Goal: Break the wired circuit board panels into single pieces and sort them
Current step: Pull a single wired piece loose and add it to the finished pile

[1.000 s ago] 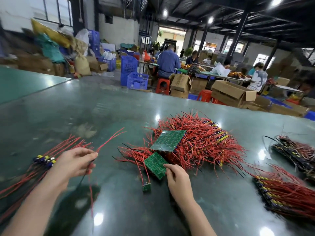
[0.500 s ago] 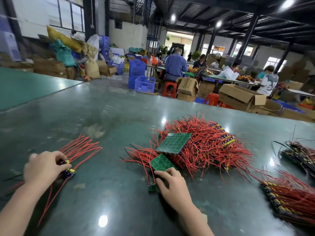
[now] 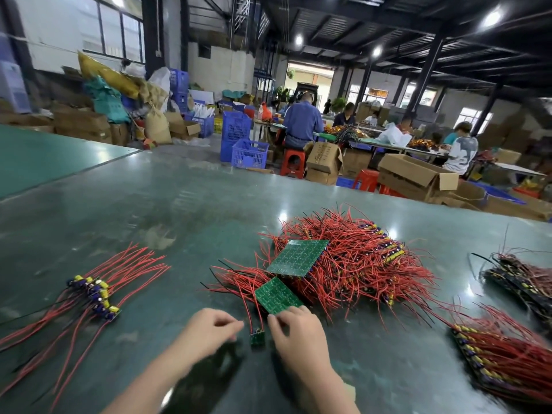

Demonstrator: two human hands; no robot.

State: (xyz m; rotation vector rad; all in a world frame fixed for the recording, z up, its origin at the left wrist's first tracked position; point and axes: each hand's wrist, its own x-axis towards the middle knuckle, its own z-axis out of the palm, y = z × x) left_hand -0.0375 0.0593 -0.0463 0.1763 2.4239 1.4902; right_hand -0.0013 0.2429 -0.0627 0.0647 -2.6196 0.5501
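Circuit board panels sit at the table's centre: one small panel (image 3: pixel 277 295) at twelve o'clock from the right hand (image 3: pixel 295 333), whose fingertips touch its near edge, and one larger panel (image 3: pixel 297 257) atop the red wire heap (image 3: pixel 352 258) beyond. A single broken-off piece (image 3: pixel 257 337) lies between both hands. The left hand (image 3: pixel 209 328) is blurred, fingers loosely curled; its grip cannot be told. One sorted bundle (image 3: pixel 95 294) lies at nine o'clock, two stacks at three. The green table (image 3: pixel 149 204) is glossy; seated workers (image 3: pixel 301 121) fill the warehouse behind.
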